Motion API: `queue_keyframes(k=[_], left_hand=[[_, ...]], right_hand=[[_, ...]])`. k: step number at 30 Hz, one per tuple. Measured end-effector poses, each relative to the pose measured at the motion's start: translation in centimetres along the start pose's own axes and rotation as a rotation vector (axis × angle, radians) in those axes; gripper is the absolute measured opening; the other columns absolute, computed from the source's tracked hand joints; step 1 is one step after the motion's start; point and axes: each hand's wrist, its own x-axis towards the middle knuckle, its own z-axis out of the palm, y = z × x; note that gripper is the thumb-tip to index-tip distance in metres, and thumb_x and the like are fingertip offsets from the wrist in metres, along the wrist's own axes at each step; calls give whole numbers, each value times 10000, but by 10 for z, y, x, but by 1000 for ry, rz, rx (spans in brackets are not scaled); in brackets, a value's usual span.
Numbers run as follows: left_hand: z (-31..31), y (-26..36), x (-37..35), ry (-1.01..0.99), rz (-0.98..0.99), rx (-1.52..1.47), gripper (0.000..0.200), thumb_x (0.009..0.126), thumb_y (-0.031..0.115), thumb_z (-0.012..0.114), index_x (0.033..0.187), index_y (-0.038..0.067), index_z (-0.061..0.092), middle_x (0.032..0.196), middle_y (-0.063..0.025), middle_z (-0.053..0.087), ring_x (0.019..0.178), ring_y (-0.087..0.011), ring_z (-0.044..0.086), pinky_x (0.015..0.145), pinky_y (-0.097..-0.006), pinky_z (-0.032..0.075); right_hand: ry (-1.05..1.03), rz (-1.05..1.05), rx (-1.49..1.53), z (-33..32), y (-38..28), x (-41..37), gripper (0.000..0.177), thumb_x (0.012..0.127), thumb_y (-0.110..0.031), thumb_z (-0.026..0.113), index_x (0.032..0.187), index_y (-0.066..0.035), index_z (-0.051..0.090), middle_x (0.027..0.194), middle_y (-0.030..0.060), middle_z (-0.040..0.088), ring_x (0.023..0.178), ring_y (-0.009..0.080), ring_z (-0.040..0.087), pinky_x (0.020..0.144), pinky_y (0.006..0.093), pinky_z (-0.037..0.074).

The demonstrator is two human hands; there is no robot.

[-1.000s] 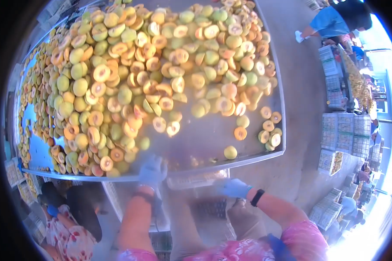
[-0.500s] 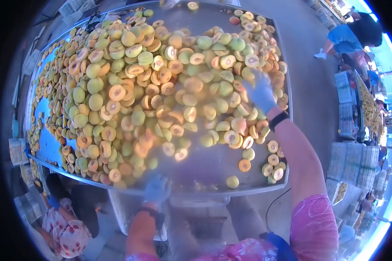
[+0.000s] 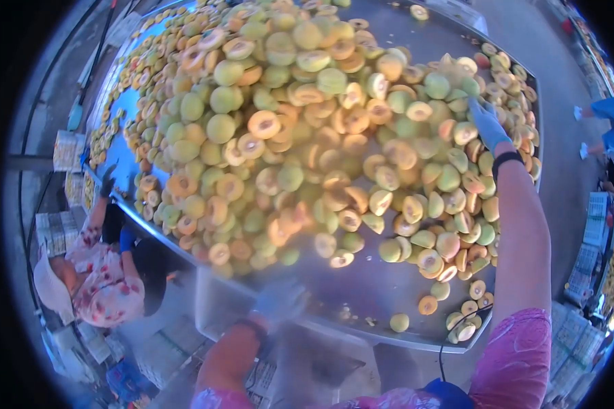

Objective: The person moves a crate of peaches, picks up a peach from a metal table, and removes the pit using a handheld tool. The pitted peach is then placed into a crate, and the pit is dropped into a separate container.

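A wide heap of peach halves [image 3: 252, 146], green-yellow outside and orange on the cut faces, covers much of the metal table [image 3: 348, 286]. My right hand [image 3: 488, 125], in a pale blue glove, lies on the far right part of the heap. Its fingers stretch forward against the fruit, and I see nothing gripped in them. Near the front edge of the table is my left hand [image 3: 280, 303], also gloved. Motion smears its fingers, so what they hold, if anything, does not show. A single peach half [image 3: 399, 322] rests near the front edge.
At left, a person in a white cap and floral top [image 3: 106, 286] has a dark-gloved hand [image 3: 108, 180] by the table edge. Stacked crates [image 3: 583, 255] stand at right. A thin dark cable [image 3: 443, 351] crosses the front right corner.
The camera view has turned, so the table appears shifted right and lower. My right hand has reached farther forward over the heap. My left hand stays near the front edge, still blurred.
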Motion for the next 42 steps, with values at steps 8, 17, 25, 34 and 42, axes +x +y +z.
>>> queue_keyframes(k=[8, 17, 25, 34, 42], left_hand=[[11, -14, -4, 157, 224, -95, 244, 799, 240, 677, 988, 98, 614, 971, -93, 594, 826, -314, 618, 712, -421, 508], [-166, -59, 121, 959, -59, 360, 575, 794, 257, 690, 1279, 22, 488, 1266, -197, 489, 1165, -397, 459, 1024, -476, 358], [-168, -102, 161, 886, -111, 63, 640, 793, 341, 673, 1306, 20, 464, 1313, -218, 439, 1209, -443, 387, 1053, -504, 332], [-168, -129, 187, 862, -66, -214, 596, 790, 322, 688, 1287, 47, 507, 1281, -199, 487, 1214, -413, 405, 1051, -470, 352], [-159, -119, 198, 938, -89, -268, 427, 797, 315, 695, 1119, 40, 639, 1127, -164, 582, 1115, -366, 492, 975, -438, 410]], right_hand=[[-58, -487, -772, 14, 3, -70, 510, 878, -98, 487, 1372, -211, 428, 1279, 125, 529, 1198, 381, 452, 952, 503, 435], [-303, -196, -287, 34, -135, -185, 700, 886, -528, 538, 1415, -96, 384, 1406, 240, 388, 1276, 426, 397, 1039, 492, 352], [199, -680, -2, 76, -298, -52, 523, 861, -337, 632, 1310, -106, 495, 1262, 199, 513, 1161, 376, 496, 979, 465, 398], [-446, -536, -461, 111, -374, 66, 498, 826, -442, 621, 1276, -231, 582, 1318, 184, 519, 1183, 345, 510, 996, 451, 404], [-215, -418, -616, 132, -364, 37, 814, 761, -733, 515, 1238, -80, 601, 1281, 169, 576, 1195, 349, 506, 1031, 407, 390]])
